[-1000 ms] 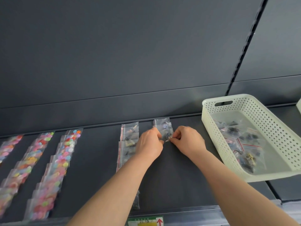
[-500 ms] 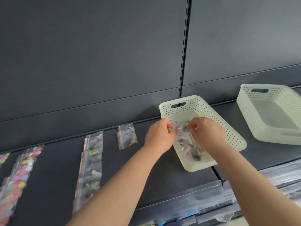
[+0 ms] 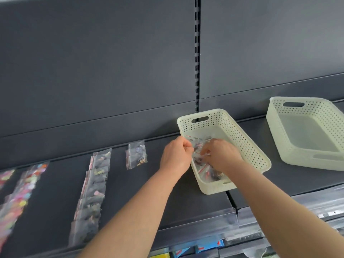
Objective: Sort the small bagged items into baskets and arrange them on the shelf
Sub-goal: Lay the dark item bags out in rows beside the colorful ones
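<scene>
In the cream basket (image 3: 247, 146) at our one o'clock, our left hand (image 3: 175, 155) and right hand (image 3: 221, 157) each pinch clear, red-striped little bags (image 3: 208, 172) of dark bits.

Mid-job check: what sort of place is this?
Likely a shop aisle: a slotted shelving upright, rows of small bagged items laid on the shelf, and a clear label strip along its front edge.

Cream perforated basket (image 3: 247, 144) on dark shelf (image 3: 149, 202), clear red-sealed bags (image 3: 206, 172) heaped inside, second basket (image 3: 290, 146) apart to its right, bag pile (image 3: 136, 155) near its left, overlapping bag row (image 3: 93, 192) further left, blurred colourful bag rows (image 3: 20, 198) at far left
</scene>
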Available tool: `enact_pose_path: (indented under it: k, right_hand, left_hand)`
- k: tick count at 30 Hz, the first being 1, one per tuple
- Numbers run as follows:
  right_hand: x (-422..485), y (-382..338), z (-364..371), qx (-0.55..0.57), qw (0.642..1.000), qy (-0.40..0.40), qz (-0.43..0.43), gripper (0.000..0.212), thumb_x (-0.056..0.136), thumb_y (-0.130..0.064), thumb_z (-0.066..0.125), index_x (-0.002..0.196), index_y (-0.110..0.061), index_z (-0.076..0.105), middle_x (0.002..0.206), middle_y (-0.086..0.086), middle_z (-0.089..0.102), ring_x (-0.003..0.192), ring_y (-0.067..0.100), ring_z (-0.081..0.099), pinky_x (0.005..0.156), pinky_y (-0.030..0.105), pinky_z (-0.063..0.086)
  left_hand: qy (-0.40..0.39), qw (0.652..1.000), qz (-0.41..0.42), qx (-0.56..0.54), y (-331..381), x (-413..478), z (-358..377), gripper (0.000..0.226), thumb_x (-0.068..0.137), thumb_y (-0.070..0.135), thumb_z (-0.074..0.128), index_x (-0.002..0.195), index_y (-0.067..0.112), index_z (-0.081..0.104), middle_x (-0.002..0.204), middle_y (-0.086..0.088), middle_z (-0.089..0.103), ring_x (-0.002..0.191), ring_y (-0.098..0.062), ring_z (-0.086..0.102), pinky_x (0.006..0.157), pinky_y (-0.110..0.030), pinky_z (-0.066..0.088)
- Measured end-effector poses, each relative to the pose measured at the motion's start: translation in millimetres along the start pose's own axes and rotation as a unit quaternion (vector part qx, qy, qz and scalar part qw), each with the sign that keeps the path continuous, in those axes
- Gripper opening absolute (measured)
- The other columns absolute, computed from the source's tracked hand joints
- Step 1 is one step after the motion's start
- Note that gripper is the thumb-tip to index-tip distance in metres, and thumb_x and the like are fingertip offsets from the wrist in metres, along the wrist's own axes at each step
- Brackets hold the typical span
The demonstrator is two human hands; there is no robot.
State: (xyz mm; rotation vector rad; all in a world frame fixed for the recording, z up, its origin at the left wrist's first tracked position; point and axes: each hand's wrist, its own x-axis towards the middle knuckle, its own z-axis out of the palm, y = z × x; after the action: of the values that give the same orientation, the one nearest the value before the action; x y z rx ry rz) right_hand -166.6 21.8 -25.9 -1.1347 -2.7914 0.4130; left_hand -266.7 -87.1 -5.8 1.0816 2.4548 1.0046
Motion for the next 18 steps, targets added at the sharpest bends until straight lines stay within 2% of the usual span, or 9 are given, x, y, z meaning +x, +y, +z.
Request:
enact_pose_path:
  k: [3,5,8,10,11,13,14,18]
  right_hand:
    - [1.8,6.2,4.8,0.04,0.998,0.048,0.013,0.02,0.089,-0.024,0.054,0.079,-0.024,0.071,0.084,-0.004,0.068,0.073,0.018,0.063,0.061,0.031,0.053]
    - [3.6,11.2,4.6,0.092,0.993,0.075,0.022,0.024,0.091,-0.024,0.051,0.079,-0.021,0.071,0.077,-0.003,0.069,0.068,0.018,0.063,0.059,0.032,0.054]
    - [2.5,9.6,-3.7,0.216,0.972,0.073,0.052,0.022,0.095,-0.026,0.049,0.084,-0.023,0.069,0.07,-0.008,0.066,0.058,0.013,0.057,0.052,0.026,0.043]
    - [-1.8,2.2,-13.1,0.321,0.944,0.059,0.055,0.022,0.095,-0.024,0.049,0.083,-0.022,0.067,0.07,-0.008,0.066,0.058,0.015,0.058,0.055,0.03,0.047]
    - [-4.6,-4.5,-19.1,0.374,0.925,0.046,0.054,0.022,0.096,-0.022,0.049,0.083,-0.021,0.067,0.074,-0.007,0.069,0.064,0.017,0.064,0.062,0.036,0.053]
    - [-10.6,-21.6,-28.4,0.435,0.9,0.012,0.034,0.023,0.097,-0.017,0.048,0.082,-0.017,0.066,0.081,-0.002,0.071,0.074,0.016,0.069,0.073,0.038,0.057]
    - [-12.7,-31.2,-31.1,0.446,0.895,-0.006,0.017,0.024,0.096,-0.015,0.047,0.08,-0.015,0.065,0.081,0.001,0.07,0.074,0.014,0.069,0.074,0.035,0.057]
    - [-15.4,-71.2,-30.8,0.478,0.876,-0.068,-0.023,0.028,0.095,-0.01,0.046,0.072,-0.012,0.061,0.079,0.005,0.067,0.075,0.016,0.073,0.072,0.032,0.059]
  left_hand:
    - [0.005,1.0,-0.01,-0.001,-0.4,-3.6,1.4,0.008,0.095,0.028,0.055,0.099,0.028,0.061,0.102,0.009,0.066,0.095,-0.014,0.061,0.085,-0.038,0.054]
    - [0.006,1.0,-0.014,-0.005,-0.4,-5.7,1.6,0.008,0.096,0.029,0.054,0.099,0.029,0.061,0.103,0.01,0.066,0.095,-0.013,0.061,0.084,-0.038,0.054]
    - [0.019,0.999,-0.016,-0.039,-1.8,-8.1,-0.5,0.013,0.094,0.028,0.058,0.106,0.028,0.062,0.106,0.012,0.063,0.094,-0.01,0.061,0.083,-0.034,0.053]
    - [0.05,0.993,-0.02,-0.101,-3.8,-10.2,-7.9,0.021,0.094,0.027,0.059,0.114,0.027,0.061,0.111,0.014,0.061,0.09,-0.004,0.06,0.084,-0.03,0.051]
    - [0.055,0.988,-0.024,-0.146,-5.3,-11.4,-13.5,0.024,0.094,0.026,0.059,0.119,0.026,0.06,0.113,0.014,0.06,0.091,-0.002,0.058,0.087,-0.03,0.05]
    - [0.032,0.971,-0.041,-0.235,-8.3,-15.7,-27.4,0.03,0.097,0.027,0.056,0.127,0.025,0.058,0.115,0.014,0.058,0.099,0.001,0.056,0.093,-0.028,0.049]
    - [0.015,0.963,-0.048,-0.266,-10.4,-18.8,-35.0,0.03,0.098,0.028,0.055,0.128,0.025,0.058,0.115,0.015,0.058,0.102,0.002,0.056,0.094,-0.027,0.048]
    - [-0.007,0.953,-0.061,-0.297,-25.5,-26.2,-60.9,0.017,0.097,0.029,0.058,0.11,0.022,0.066,0.106,0.014,0.067,0.098,0.001,0.059,0.085,-0.024,0.049]
